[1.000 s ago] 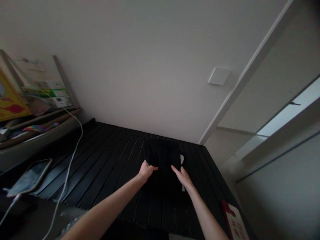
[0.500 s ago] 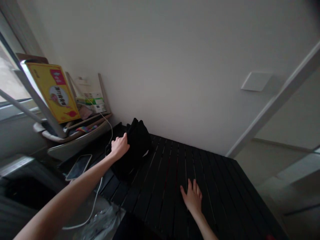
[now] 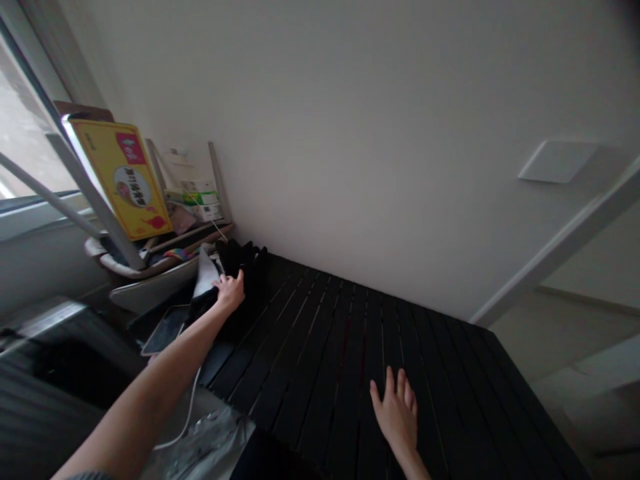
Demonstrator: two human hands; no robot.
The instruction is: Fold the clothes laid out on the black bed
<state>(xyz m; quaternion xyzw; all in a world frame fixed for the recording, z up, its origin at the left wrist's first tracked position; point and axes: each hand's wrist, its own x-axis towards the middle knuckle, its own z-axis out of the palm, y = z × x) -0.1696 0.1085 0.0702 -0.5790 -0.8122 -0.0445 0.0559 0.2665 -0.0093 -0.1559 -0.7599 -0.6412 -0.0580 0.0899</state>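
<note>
At the table's far left corner my left hand is closed on a black fabric bundle. Whether the bundle is a bag or clothing I cannot tell. A pale grey-white piece shows at its left side, beside my fingers. My right hand is open, fingers spread, over the black slatted table, holding nothing. Close to my left forearm lies a phone, partly hidden by the arm.
A yellow box stands on a chair-like seat beside the window. Small green-and-white boxes sit behind it. A white cable runs past a clear plastic bag. The wall bounds the table's far side.
My left hand and the black bundle have moved left toward the seat, and the pale piece now shows. My right hand remains open over the table. The view has shifted slightly.
</note>
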